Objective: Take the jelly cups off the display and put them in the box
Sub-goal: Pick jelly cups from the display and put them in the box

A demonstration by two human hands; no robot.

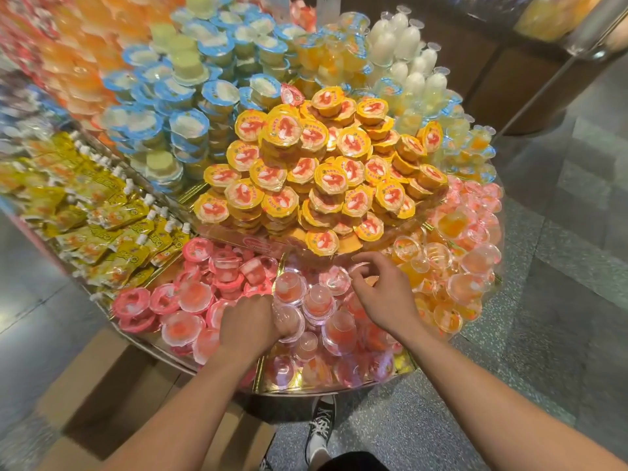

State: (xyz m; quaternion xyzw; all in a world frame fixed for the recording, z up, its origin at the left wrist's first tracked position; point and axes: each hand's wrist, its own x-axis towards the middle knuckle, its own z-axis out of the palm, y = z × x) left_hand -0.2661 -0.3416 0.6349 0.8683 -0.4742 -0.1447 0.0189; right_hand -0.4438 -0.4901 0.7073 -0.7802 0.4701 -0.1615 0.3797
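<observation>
Pink jelly cups (319,302) with clear domed lids fill the nearest tray of a round display (306,390). My left hand (249,321) lies on the pile at the tray's left, fingers curled round a clear-lidded cup (289,322). My right hand (382,288) reaches into the back of the same tray, fingers bent and pinching a pink cup (360,268). An open cardboard box (102,396) stands on the floor below the display's left front edge.
A heap of yellow-lidded cups (316,171) rises just behind the pink tray. Pink-rimmed cups (159,300) lie left, orange and pink cups (458,277) right, yellow pouches (102,226) far left. My sneaker (319,426) stands on the grey floor.
</observation>
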